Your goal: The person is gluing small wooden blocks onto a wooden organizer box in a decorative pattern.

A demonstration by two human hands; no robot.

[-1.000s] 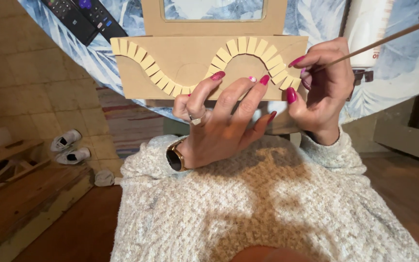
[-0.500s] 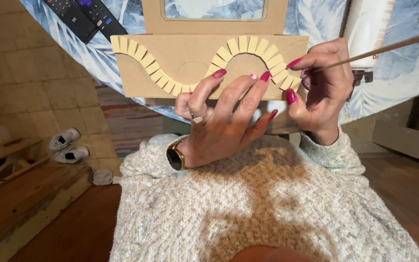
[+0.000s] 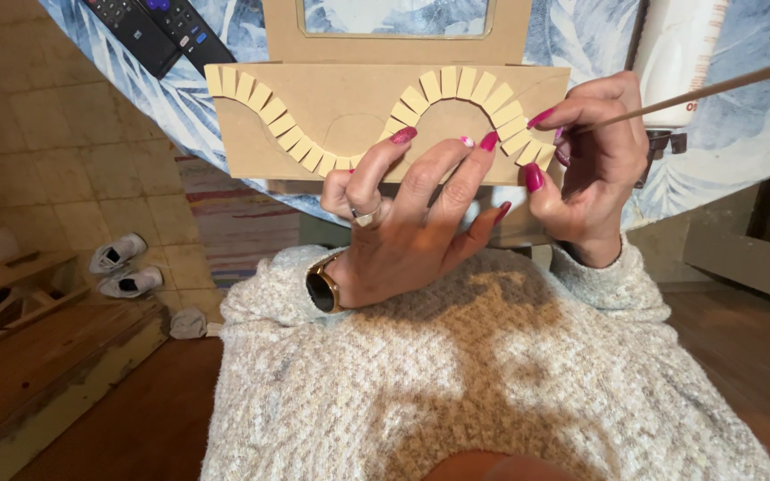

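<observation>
A brown cardboard board point(image 3: 340, 98) lies at the table's near edge, with a wavy row of small pale tiles point(image 3: 456, 85) stuck across it. My left hand point(image 3: 403, 223), wearing a ring and a wristwatch, rests with spread fingertips on the board's lower edge under the right hump of the wave. My right hand point(image 3: 594, 169) pinches a thin wooden stick point(image 3: 715, 86) beside the right end of the tile row. The stick's tip is hidden behind my fingers.
The table carries a blue leaf-patterned cloth point(image 3: 581, 36). Two black remote controls point(image 3: 158, 27) lie at the back left, a cardboard frame point(image 3: 510, 22) sits behind the board, and a white bottle point(image 3: 679, 53) stands to the right. White shoes point(image 3: 122, 267) sit on the floor at left.
The far end of the stick has dropped a little. Both hands and the board stay where they were.
</observation>
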